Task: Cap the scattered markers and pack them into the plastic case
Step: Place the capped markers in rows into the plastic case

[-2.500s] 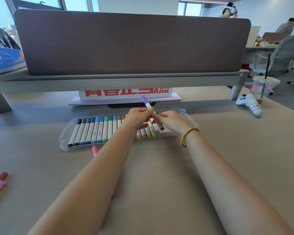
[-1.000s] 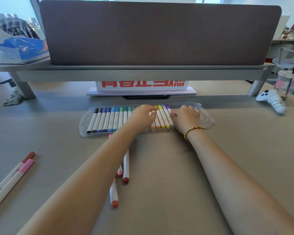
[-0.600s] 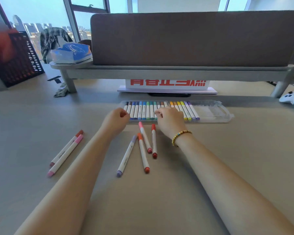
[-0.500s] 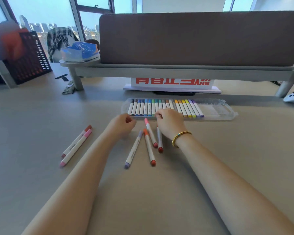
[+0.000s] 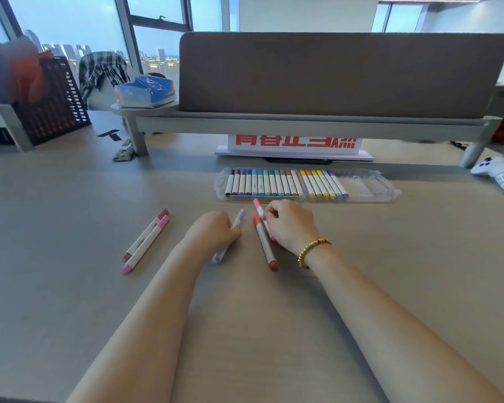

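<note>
A clear plastic case [image 5: 364, 186] lies at the back of the desk with a row of capped markers [image 5: 282, 184] filling its left and middle; its right end is bare. My left hand [image 5: 213, 232] is curled over a lavender marker [image 5: 241, 217] that lies on the desk. My right hand [image 5: 291, 225] pinches a pink-capped marker [image 5: 258, 207] near its top. An orange marker [image 5: 264, 242] rests between my hands. Another red-tipped marker is mostly hidden under my right hand. To the left lie a brown marker [image 5: 150, 228] and a pink marker [image 5: 144, 248], side by side.
A white game controller [image 5: 496, 174] sits at the far right. A white sign with red characters [image 5: 297, 144] stands behind the case, under a grey shelf with a brown divider panel [image 5: 332, 74]. A black mesh basket [image 5: 53, 106] stands at the far left.
My hands left the case and came down to the loose markers in front of it. The left hand now covers the lavender marker and the right pinches the pink one. The view shifted left.
</note>
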Motion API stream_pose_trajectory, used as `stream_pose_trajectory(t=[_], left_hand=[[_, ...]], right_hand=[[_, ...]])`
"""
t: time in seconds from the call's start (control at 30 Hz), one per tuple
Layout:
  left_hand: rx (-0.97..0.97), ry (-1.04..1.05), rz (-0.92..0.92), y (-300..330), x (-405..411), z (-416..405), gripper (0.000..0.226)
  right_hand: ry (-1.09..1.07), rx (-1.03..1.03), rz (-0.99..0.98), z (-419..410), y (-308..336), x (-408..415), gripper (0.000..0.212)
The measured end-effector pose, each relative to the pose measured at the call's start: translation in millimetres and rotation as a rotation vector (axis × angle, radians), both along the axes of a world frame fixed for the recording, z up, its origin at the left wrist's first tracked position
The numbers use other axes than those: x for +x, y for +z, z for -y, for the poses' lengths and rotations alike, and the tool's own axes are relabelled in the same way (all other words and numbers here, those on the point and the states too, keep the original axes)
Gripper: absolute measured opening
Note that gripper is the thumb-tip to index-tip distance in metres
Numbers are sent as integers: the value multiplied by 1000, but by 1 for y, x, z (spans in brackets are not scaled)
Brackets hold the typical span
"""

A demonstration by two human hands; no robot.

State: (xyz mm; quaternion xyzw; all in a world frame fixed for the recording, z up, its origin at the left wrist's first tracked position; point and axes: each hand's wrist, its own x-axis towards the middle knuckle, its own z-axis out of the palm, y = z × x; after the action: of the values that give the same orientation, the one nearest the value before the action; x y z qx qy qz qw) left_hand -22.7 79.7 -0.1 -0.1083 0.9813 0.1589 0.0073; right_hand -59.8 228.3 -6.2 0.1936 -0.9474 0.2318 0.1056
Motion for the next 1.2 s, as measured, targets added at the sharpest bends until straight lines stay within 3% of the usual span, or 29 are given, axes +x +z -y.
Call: stream_pose_trajectory(t=[0.1, 0.23, 0.3, 0.57, 0.7, 0.87, 1.2], left_hand=[[177, 67, -32, 0, -3, 8, 39], [564, 178, -68, 1, -4, 17, 33], [615, 202, -84, 2, -4, 19, 28], [419, 191, -159, 5, 1, 24, 25], [100, 325, -208, 8, 7, 46, 14], [-121, 457, -92, 10, 23, 81, 34], [-75, 379, -55, 6, 15, 69, 28]], right_hand=[[5, 21, 28, 0, 0, 1, 28], [-12, -27, 74, -6, 1, -2, 27], [-14, -21, 74, -9, 2, -2, 26], [-18, -48, 79, -9, 5, 0, 26], [-24, -50, 68, -9, 4, 2, 26], [3, -28, 15, 5, 2, 3, 26], [-31, -3, 83, -5, 10, 2, 27]])
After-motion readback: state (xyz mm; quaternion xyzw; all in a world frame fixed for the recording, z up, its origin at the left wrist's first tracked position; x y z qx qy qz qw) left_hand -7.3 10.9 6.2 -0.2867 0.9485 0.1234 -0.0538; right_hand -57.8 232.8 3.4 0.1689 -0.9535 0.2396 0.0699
